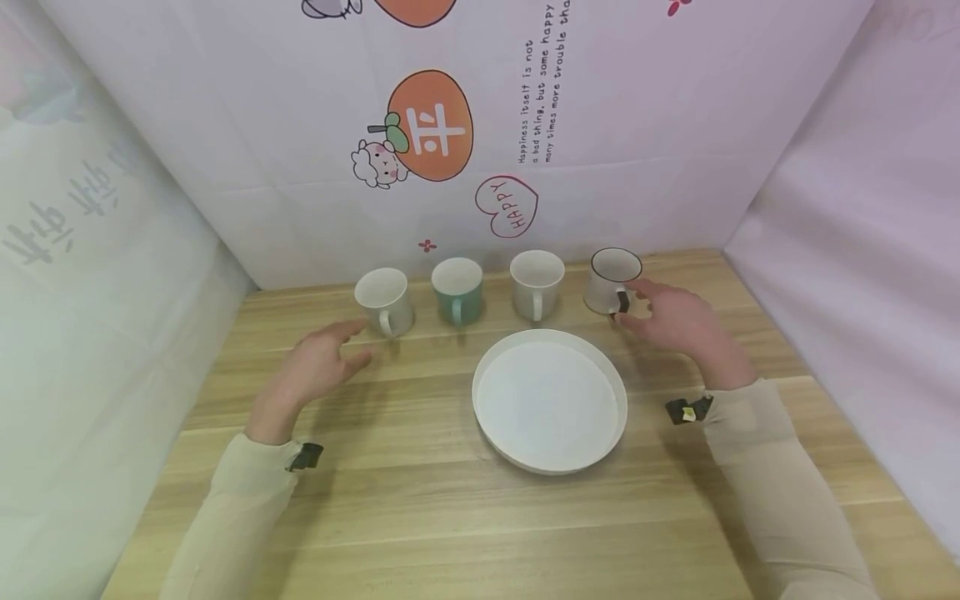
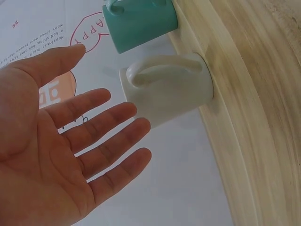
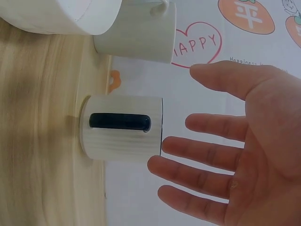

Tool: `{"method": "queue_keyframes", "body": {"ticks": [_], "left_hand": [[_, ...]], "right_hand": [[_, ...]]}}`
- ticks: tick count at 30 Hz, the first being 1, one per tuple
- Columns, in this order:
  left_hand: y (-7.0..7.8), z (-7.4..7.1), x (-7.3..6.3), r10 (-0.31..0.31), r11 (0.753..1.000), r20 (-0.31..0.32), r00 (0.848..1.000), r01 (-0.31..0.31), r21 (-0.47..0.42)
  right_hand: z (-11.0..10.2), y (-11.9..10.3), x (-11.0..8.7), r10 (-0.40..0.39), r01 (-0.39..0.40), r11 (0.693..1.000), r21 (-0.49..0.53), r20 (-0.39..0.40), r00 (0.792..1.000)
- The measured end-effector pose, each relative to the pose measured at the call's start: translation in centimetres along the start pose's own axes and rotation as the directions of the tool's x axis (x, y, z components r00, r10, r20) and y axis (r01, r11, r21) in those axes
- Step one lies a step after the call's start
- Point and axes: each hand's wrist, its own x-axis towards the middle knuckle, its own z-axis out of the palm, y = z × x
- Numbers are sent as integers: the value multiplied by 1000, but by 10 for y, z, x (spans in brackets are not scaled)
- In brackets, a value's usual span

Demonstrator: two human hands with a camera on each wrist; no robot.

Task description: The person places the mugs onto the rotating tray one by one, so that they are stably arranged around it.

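Well, from where I stand, both hands are spread, with nothing in them. The left hand reaches beside the plain white mug at the left end of the row, its fingers nearly straight and its thumb held apart. The right hand is at the other end, right by the black-rimmed mug, its fingers spread too; whether a fingertip brushes that one I can't tell. Between those two stand a teal mug and a second white mug, all four upright along the back of the wooden table, with a round white tray in front of the right-hand pair.

They look like glazed ceramic to me, so I'd expect them stiff, with a bit of weight, smooth enough to slip in dry fingers, and liable to chip if knocked together. The black handle looks the surest hold on the rimmed one, and the faint ribs on its wall may help a grip. For the plain one, I'd take the pale handle, which faces the person, or wrap the body from its outer side, away from the teal neighbour.
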Motion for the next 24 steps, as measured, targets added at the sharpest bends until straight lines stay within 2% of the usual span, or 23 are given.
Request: {"method": "queue_keyframes", "body": {"ticks": [11,19,24], "left_hand": [[1,5,0,-4,998,30,1000,6,-55],[3,7,0,19,996,6,1000,-18,-86],[5,9,0,28,990,4,1000,-27,-135]], "right_hand": [[3,2,-2,13,-12,999,41,-30,999],[5,5,0,31,-27,997,78,-59,998],[6,6,-1,34,-26,995,96,-82,996]]}}
